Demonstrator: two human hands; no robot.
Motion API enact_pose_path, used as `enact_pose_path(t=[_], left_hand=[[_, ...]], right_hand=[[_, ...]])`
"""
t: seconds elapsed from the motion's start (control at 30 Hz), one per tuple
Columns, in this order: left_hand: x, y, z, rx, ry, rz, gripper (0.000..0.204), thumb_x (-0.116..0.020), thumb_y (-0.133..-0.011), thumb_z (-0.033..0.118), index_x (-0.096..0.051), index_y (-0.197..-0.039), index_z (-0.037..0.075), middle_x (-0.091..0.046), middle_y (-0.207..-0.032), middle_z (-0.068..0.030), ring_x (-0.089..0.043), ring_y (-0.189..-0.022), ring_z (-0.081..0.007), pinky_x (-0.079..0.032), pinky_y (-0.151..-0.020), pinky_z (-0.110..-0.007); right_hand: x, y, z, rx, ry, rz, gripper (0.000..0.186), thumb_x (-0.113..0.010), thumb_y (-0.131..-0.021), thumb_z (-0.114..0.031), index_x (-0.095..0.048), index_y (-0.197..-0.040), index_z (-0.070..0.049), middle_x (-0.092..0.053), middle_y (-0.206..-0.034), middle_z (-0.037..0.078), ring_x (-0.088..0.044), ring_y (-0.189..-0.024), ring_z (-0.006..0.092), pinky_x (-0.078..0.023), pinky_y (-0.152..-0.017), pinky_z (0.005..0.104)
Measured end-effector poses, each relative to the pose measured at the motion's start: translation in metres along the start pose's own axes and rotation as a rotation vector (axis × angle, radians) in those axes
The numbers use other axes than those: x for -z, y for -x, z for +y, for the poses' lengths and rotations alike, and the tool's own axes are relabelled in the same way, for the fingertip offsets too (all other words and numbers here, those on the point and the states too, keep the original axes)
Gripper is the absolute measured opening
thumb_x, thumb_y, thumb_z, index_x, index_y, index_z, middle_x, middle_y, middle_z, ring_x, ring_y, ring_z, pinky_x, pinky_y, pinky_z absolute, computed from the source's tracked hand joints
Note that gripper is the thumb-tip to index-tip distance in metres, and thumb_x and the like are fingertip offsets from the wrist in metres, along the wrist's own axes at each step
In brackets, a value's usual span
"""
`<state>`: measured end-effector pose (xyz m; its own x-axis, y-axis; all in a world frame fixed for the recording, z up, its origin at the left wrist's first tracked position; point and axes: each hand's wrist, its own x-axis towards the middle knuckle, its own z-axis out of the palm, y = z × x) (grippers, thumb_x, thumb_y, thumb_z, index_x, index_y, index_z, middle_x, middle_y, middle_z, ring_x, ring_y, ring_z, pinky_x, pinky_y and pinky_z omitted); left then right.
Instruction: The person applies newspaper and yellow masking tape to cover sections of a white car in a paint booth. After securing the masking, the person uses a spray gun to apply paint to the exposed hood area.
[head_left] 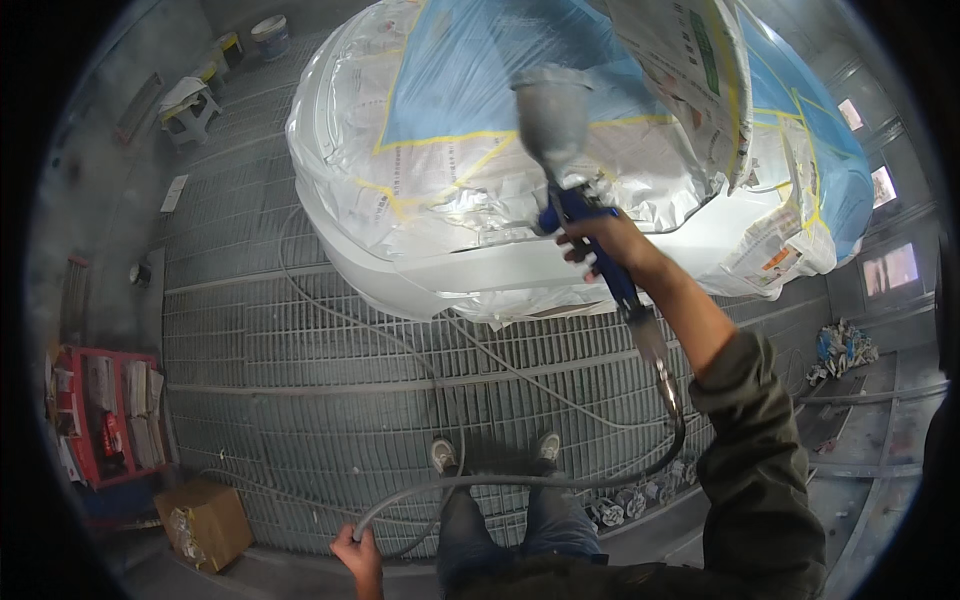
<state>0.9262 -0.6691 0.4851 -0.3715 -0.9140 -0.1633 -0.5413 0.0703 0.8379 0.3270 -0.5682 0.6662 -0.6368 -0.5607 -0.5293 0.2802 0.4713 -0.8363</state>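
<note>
My right hand (615, 245) is closed round the grip of a blue spray gun (585, 215), held out over the near edge of a car. On top of the gun sits a cloudy paint cup (552, 112), slightly blurred. A grey air hose (480, 482) runs from the gun's lower end across my body to my left hand (357, 552), whose fingers are wrapped round it at the lower left. The car's white bumper (480, 265) faces me. Above it, newspaper (440, 170), blue plastic film (465, 70) and yellow tape cover the body.
The hose trails over the slatted metal floor (300, 400). A red rack (105, 415) and a cardboard box (205, 522) stand at the left, with a small stool (190, 108) and a bucket (270, 37) farther back. Crumpled paper (842, 350) lies at the right.
</note>
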Motion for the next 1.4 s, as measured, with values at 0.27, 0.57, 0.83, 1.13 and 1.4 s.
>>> enact_pose_path(t=[0.27, 0.57, 0.83, 1.13, 1.4], left_hand=[[0.016, 0.002, -0.011, 0.16, 0.129, 0.099, 0.033, -0.064, -0.088, 0.001, -0.043, -0.063, 0.001, -0.035, -0.058, 0.0045, -0.031, -0.059, -0.0053, -0.024, -0.05, -0.03], [0.043, -0.012, -0.019, 0.205, 0.135, 0.319, 0.032, -0.064, -0.096, 0.006, -0.048, -0.069, -0.001, -0.039, -0.063, 0.0056, -0.03, -0.062, -0.0059, -0.023, -0.054, -0.03], [0.049, -0.034, -0.049, 0.099, -0.036, 0.351, 0.027, -0.063, -0.097, 0.009, -0.053, -0.075, -0.006, -0.05, -0.071, -0.0005, -0.042, -0.066, -0.0105, -0.035, -0.058, -0.031], [-0.021, -0.008, -0.012, -0.093, -0.341, -0.108, 0.021, -0.073, -0.086, 0.013, -0.063, -0.08, -0.004, -0.053, -0.061, -0.0061, -0.042, -0.059, -0.0153, -0.039, -0.051, -0.039], [-0.104, 0.012, 0.071, -0.053, -0.18, -0.353, 0.035, -0.077, -0.081, 0.007, -0.049, -0.061, -0.001, -0.033, -0.053, -0.0036, -0.033, -0.053, -0.0116, -0.025, -0.05, -0.038]], right_hand=[[-0.103, -0.052, -0.039, -0.026, 0.09, -0.021, 0.023, -0.066, -0.087, -0.009, -0.063, -0.108, 0.002, -0.068, -0.089, 0.011, -0.068, -0.072, 0.0182, -0.057, -0.05, 0.0337], [-0.196, -0.082, 0.042, 0.028, -0.047, -0.126, 0.041, -0.064, -0.084, -0.008, -0.057, -0.121, 0.008, -0.061, -0.107, 0.017, -0.066, -0.087, 0.0267, -0.063, -0.052, 0.045], [-0.188, -0.074, 0.074, 0.089, 0.143, 0.066, 0.04, -0.062, -0.082, -0.014, -0.064, -0.119, 0.0, -0.069, -0.094, 0.026, -0.069, -0.088, 0.0359, -0.055, -0.073, 0.0436], [0.002, 0.011, 0.082, 0.179, 0.34, 0.292, 0.037, -0.065, -0.084, -0.019, -0.066, -0.112, 0.005, -0.07, -0.087, 0.032, -0.069, -0.09, 0.0467, -0.054, -0.082, 0.0484], [0.133, 0.069, 0.092, 0.246, 0.728, 0.805, 0.061, -0.063, -0.082, -0.012, -0.05, -0.14, 0.004, -0.066, -0.103, 0.036, -0.064, -0.102, 0.0505, -0.05, -0.091, 0.0515]])
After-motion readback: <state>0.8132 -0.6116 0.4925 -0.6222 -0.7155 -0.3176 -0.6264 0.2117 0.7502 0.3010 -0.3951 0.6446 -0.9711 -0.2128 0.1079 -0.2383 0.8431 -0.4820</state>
